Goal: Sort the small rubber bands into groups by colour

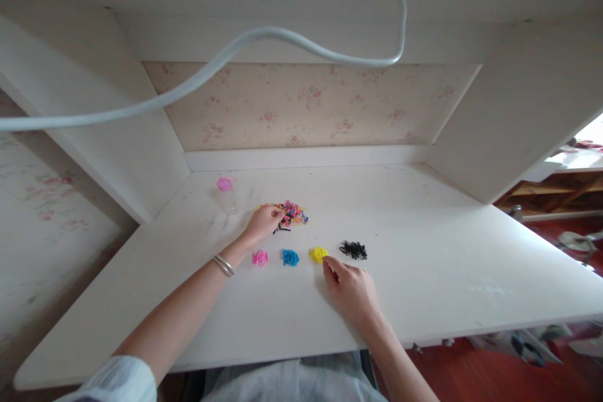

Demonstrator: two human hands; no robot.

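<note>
My left hand (264,222) is closed in a pinch at the left edge of a mixed heap of small coloured rubber bands (293,212). A few black bands (281,228) lie just under its fingertips. My right hand (352,290) is closed with its fingertips at the edge of a yellow rubber band pile (318,254); whatever either hand pinches is too small to tell. To the left of the yellow pile are a blue pile (290,257) and a pink pile (260,258). A black pile (353,250) lies to its right.
A clear plastic container (228,201) with a pink end lies at the back left of the white desk (424,251). A thick white cable (282,34) crosses the upper view. Side panels (509,119) and a papered back wall (311,107) enclose the desk.
</note>
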